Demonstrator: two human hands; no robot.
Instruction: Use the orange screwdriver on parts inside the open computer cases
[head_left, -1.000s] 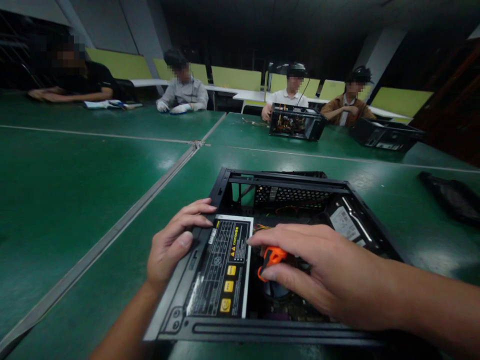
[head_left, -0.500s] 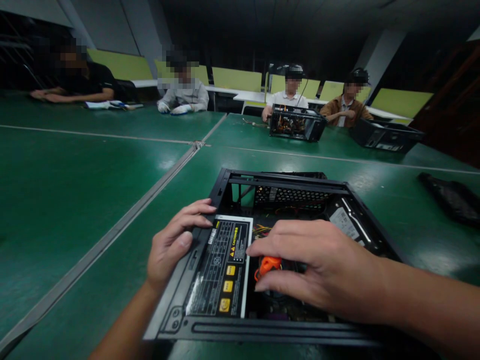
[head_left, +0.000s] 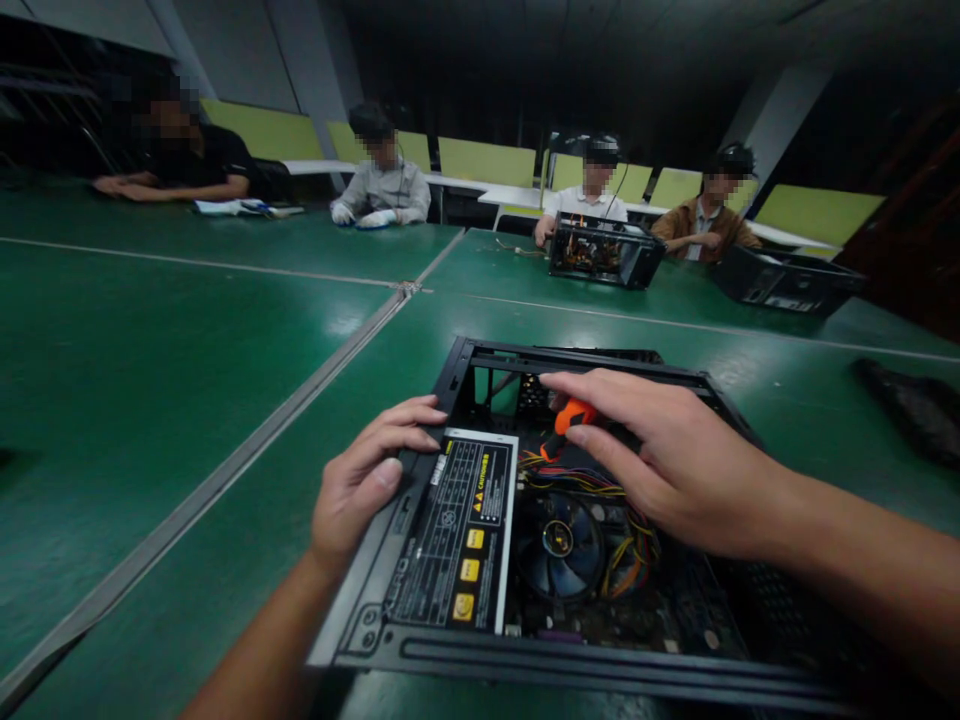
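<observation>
Pinching an orange-and-black handled tool (head_left: 574, 418) between thumb and fingers, the right hand (head_left: 675, 455) hung over the open computer case (head_left: 585, 662), just right of the picture's centre. The tool's working end could not be made out. The left hand (head_left: 367, 480) lay with bent fingers over the case's left edge; whether it gripped or merely rested could not be told.

The case filled the lower middle of the frame, lying flat. It looked stiff and fairly heavy, with the labelled power supply (head_left: 450, 530) probably weighting its left side; the outer rails seemed the sound place to take hold. The tool looked light and hard, best held round its thick orange part. The fan (head_left: 559, 540) and the thin, soft cables (head_left: 577, 478) near it appeared easy to snag or damage.

Metal rails bounded the opening, and the power supply's pale rim made a straight edge left of the fan. Above the case the right hand had room to lift, while inside, cables narrowed the way. The green table (head_left: 187, 400) spread broadly at left, and a dark panel (head_left: 911, 405) lay at the right edge of the frame, well apart.
</observation>
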